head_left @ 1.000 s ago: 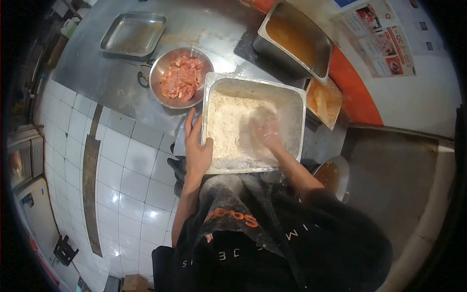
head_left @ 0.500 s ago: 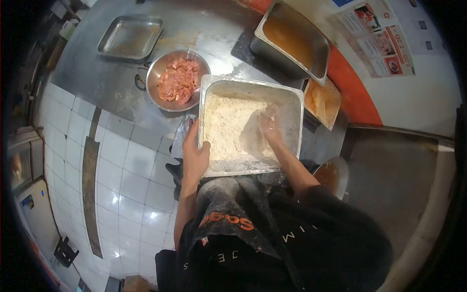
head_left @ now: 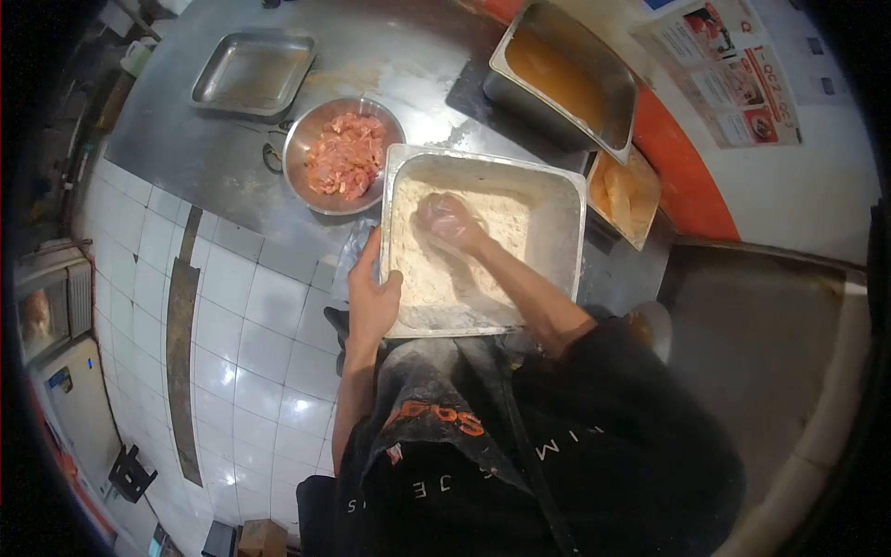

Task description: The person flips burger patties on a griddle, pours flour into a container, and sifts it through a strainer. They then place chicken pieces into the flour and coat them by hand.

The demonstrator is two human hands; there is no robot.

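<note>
A deep metal pan [head_left: 555,243] in front of my body holds pale flour [head_left: 497,218]. My left hand [head_left: 373,299] grips the pan's left wall, with the thumb over the rim. Inside the pan, my right hand [head_left: 447,219], in a clear plastic glove, is down in the flour at the left part. Its fingers look curled, and their tips are hidden, so what they hold cannot be made out. Just beyond the left rim, a round steel bowl [head_left: 299,139] holds raw meat pieces [head_left: 345,156].
A shallow metal tray [head_left: 255,74] lies at the back left of the steel table [head_left: 408,56], with scissors-like handles [head_left: 272,156] by the bowl. At right stand a deep pan of brownish liquid [head_left: 497,79] and a smaller container [head_left: 629,200]. A round pot [head_left: 657,330] is partly behind my sleeve.
My right hand has moved left through the flour, from the pan's right side to its left part. My left hand keeps its hold on the pan wall.
</note>
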